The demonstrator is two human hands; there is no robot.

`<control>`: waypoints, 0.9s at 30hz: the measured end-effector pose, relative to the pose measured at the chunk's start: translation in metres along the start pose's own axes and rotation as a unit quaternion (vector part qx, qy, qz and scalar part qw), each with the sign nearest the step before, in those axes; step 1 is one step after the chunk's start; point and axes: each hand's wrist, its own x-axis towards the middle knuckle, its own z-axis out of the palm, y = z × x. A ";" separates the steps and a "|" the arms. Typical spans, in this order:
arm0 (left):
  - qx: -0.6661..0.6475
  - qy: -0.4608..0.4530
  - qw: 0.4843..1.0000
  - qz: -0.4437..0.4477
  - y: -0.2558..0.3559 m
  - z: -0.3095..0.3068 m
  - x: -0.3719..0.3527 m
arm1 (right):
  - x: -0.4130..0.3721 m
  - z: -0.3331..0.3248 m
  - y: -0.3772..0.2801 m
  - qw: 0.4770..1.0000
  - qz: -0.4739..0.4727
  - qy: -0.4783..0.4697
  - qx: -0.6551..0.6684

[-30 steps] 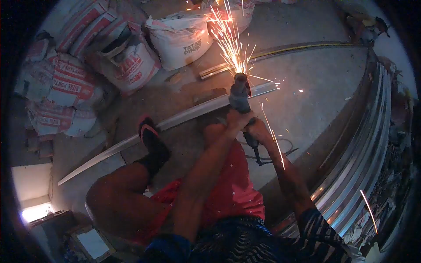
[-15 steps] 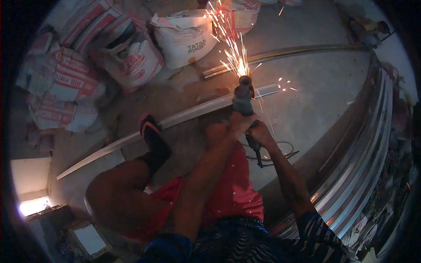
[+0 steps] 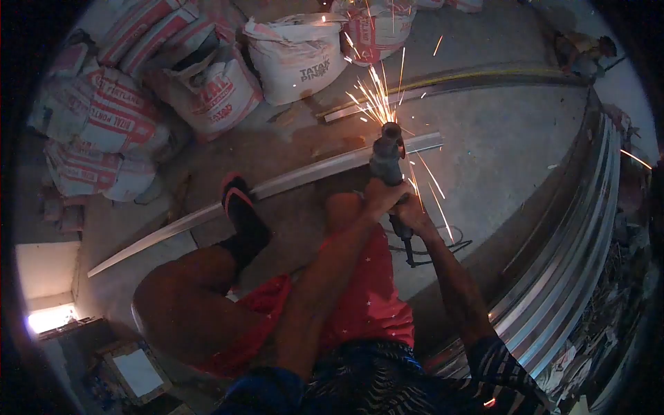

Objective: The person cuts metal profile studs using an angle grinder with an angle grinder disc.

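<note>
- Both hands clamp the angle grinder (image 3: pixel 385 159): left hand (image 3: pixel 379 194) up by its body, right hand (image 3: pixel 413 213) on the rear grip. Its head meets the long metal strip (image 3: pixel 290 181) lying on the floor.
- Sparks (image 3: pixel 377 97) fan shorter than a second ago, and more fall toward the person.
- Sacks (image 3: pixel 297 59) stand behind, tops crumpled — contents unseen.
- Glare hides the disc.

Both hands, left hand (image 3: pixel 382 191) and right hand (image 3: pixel 413 213), gripping angle grinder (image 3: pixel 386 160), sparks (image 3: pixel 377 97) over metal strip (image 3: pixel 290 181), foot on strip

Red star-dotted shorts (image 3: pixel 366 290), dark patterned shirt (image 3: pixel 387 380), black-red sandal (image 3: pixel 238 207)
</note>
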 end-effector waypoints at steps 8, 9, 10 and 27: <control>-0.032 -0.011 0.999 -0.005 0.016 -0.006 -0.013 | 0.003 -0.002 -0.005 0.998 0.026 -0.031 -0.047; -0.046 -0.008 0.999 0.004 0.011 -0.003 -0.011 | 0.002 -0.003 -0.006 0.999 0.020 -0.030 -0.041; -0.059 -0.004 0.998 0.013 0.003 0.000 -0.007 | 0.000 -0.003 -0.009 0.999 0.014 -0.030 -0.035; -0.006 0.033 0.999 -0.019 -0.008 0.010 -0.005 | -0.003 -0.001 -0.002 0.997 -0.008 -0.023 -0.071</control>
